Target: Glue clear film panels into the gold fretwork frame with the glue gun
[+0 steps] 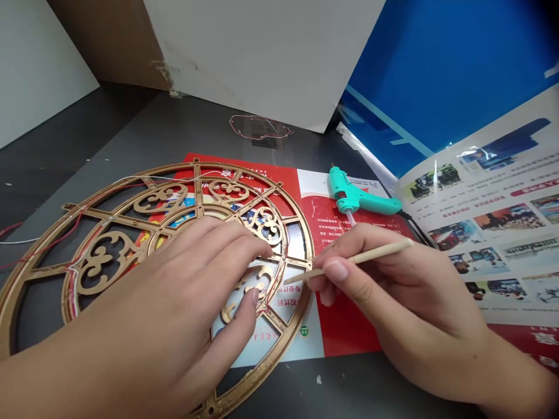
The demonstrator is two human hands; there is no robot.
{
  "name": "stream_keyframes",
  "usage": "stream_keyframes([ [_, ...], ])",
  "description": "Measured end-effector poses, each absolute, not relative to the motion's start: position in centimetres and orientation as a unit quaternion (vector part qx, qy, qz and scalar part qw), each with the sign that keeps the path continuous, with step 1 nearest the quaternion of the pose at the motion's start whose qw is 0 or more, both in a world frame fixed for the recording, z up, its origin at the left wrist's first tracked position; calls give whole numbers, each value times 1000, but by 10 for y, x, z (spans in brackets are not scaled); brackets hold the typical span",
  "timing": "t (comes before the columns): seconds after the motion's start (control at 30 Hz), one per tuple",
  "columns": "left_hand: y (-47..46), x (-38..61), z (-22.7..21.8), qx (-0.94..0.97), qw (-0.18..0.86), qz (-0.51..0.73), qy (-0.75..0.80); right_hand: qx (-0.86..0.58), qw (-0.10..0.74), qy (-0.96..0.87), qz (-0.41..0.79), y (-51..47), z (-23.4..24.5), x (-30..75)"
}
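Observation:
A round gold openwork frame (48, 269) with scroll ornaments lies flat on the dark table, with thin wire running along its spokes. My left hand (174, 297) rests on its right half, fingers stretched out and pressing near the inner ring, thumb on a lower scroll piece. My right hand (384, 297) pinches a thin wooden stick (371, 256) like a pen. The stick's tip points left at the frame's rim, close to my left fingertips.
A red and white printed sheet (340, 326) lies under the frame. A teal glue gun (358, 198) lies beyond my right hand, its cord running right. A glossy brochure (493, 215) and blue board stand at right. White boards lean at the back.

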State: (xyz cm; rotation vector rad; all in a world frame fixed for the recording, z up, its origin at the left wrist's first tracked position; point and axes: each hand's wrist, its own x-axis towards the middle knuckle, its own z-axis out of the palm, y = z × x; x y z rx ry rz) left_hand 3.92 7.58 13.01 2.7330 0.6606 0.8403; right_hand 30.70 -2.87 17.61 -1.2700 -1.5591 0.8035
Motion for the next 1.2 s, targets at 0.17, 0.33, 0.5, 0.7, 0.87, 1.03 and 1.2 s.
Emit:
stream_keyframes([
  [0.17, 78, 41, 132, 929, 102, 281, 218, -510, 462, -661, 301, -26, 173, 301],
  [0.33, 79, 40, 133, 929, 108, 284, 211, -498, 460, -665, 315, -26, 171, 299],
  [0.5, 80, 37, 131, 934, 104, 269, 210, -488, 444, -676, 328, -25, 169, 300],
  [0.7, 76, 33, 129, 935, 101, 261, 216, -484, 428, -678, 349, -27, 171, 301],
  [0.87, 76, 37, 130, 935, 99, 258, 221, -491, 424, -675, 350, -27, 172, 300],
  [1.03, 78, 38, 132, 935, 113, 262, 213, -491, 414, -682, 349, -24, 176, 300],
  [1.2, 79, 39, 130, 935, 103, 264, 212, -501, 393, -682, 359, -26, 179, 301],
])
